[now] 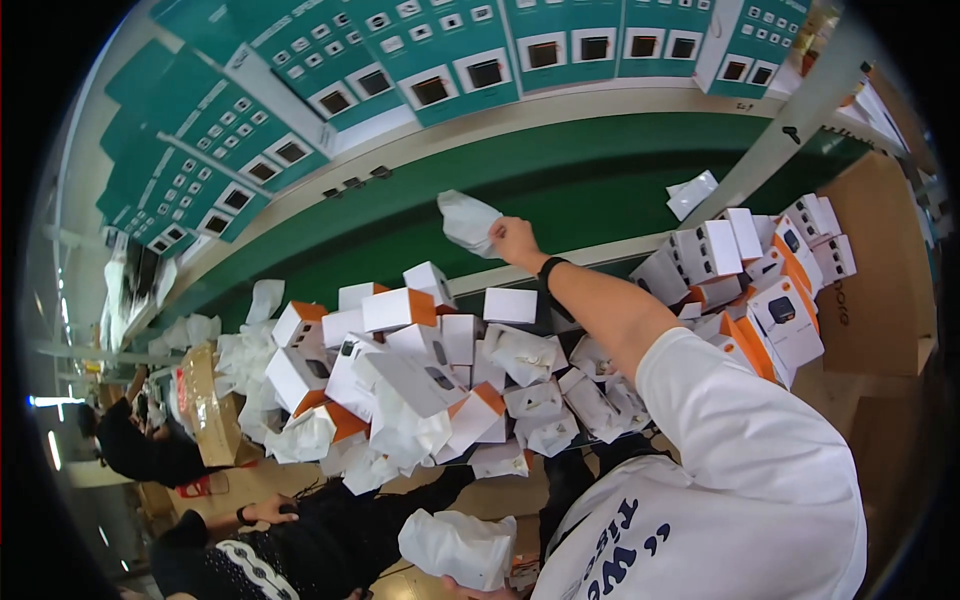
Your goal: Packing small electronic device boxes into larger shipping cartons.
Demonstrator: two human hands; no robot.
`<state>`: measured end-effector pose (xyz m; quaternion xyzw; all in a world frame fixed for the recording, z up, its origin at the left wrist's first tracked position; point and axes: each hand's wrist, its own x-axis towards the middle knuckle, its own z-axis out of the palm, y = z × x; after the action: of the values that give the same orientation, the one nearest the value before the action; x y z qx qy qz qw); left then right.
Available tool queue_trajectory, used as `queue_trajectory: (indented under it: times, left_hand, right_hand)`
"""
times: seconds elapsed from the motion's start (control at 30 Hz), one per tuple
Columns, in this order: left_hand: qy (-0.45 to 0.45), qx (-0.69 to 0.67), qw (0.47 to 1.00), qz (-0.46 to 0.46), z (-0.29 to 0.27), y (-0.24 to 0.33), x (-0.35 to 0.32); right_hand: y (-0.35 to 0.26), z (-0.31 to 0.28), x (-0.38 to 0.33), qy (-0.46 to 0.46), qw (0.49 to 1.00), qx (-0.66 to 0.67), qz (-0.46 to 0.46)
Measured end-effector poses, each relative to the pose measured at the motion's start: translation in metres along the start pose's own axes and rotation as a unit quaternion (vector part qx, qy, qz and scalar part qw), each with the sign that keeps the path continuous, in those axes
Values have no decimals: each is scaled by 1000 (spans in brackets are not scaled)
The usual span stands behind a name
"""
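My right hand, a black band at its wrist, reaches over the green bench. Its fingers pinch the edge of a thin white bag. At the lower edge my left hand is only partly visible. It grips a bulging white bag close to my body; the contents are hidden. Between my hands lies a heap of white and orange boxes, tumbled at many angles. Several flat white bagged packs lie on the heap's right side.
Teal printed cartons line a shelf above the bench. More white and orange boxes pile beside an open brown carton at right. A small white packet lies near a metal post. A co-worker in black is at lower left.
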<state>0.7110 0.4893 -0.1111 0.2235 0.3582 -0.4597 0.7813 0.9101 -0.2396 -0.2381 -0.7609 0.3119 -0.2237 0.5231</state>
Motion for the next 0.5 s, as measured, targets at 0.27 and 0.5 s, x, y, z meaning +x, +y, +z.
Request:
queue_trajectory:
  times: [0.27, 0.5]
  left_hand:
    - [3, -64, 991, -114, -8, 103, -71]
    - [5, -52, 999, -15, -47, 151, -147]
  right_hand:
    - [-2, 4, -1, 61, 993, -52, -89]
    - [-39, 13, -5, -51, 997, -54, 9]
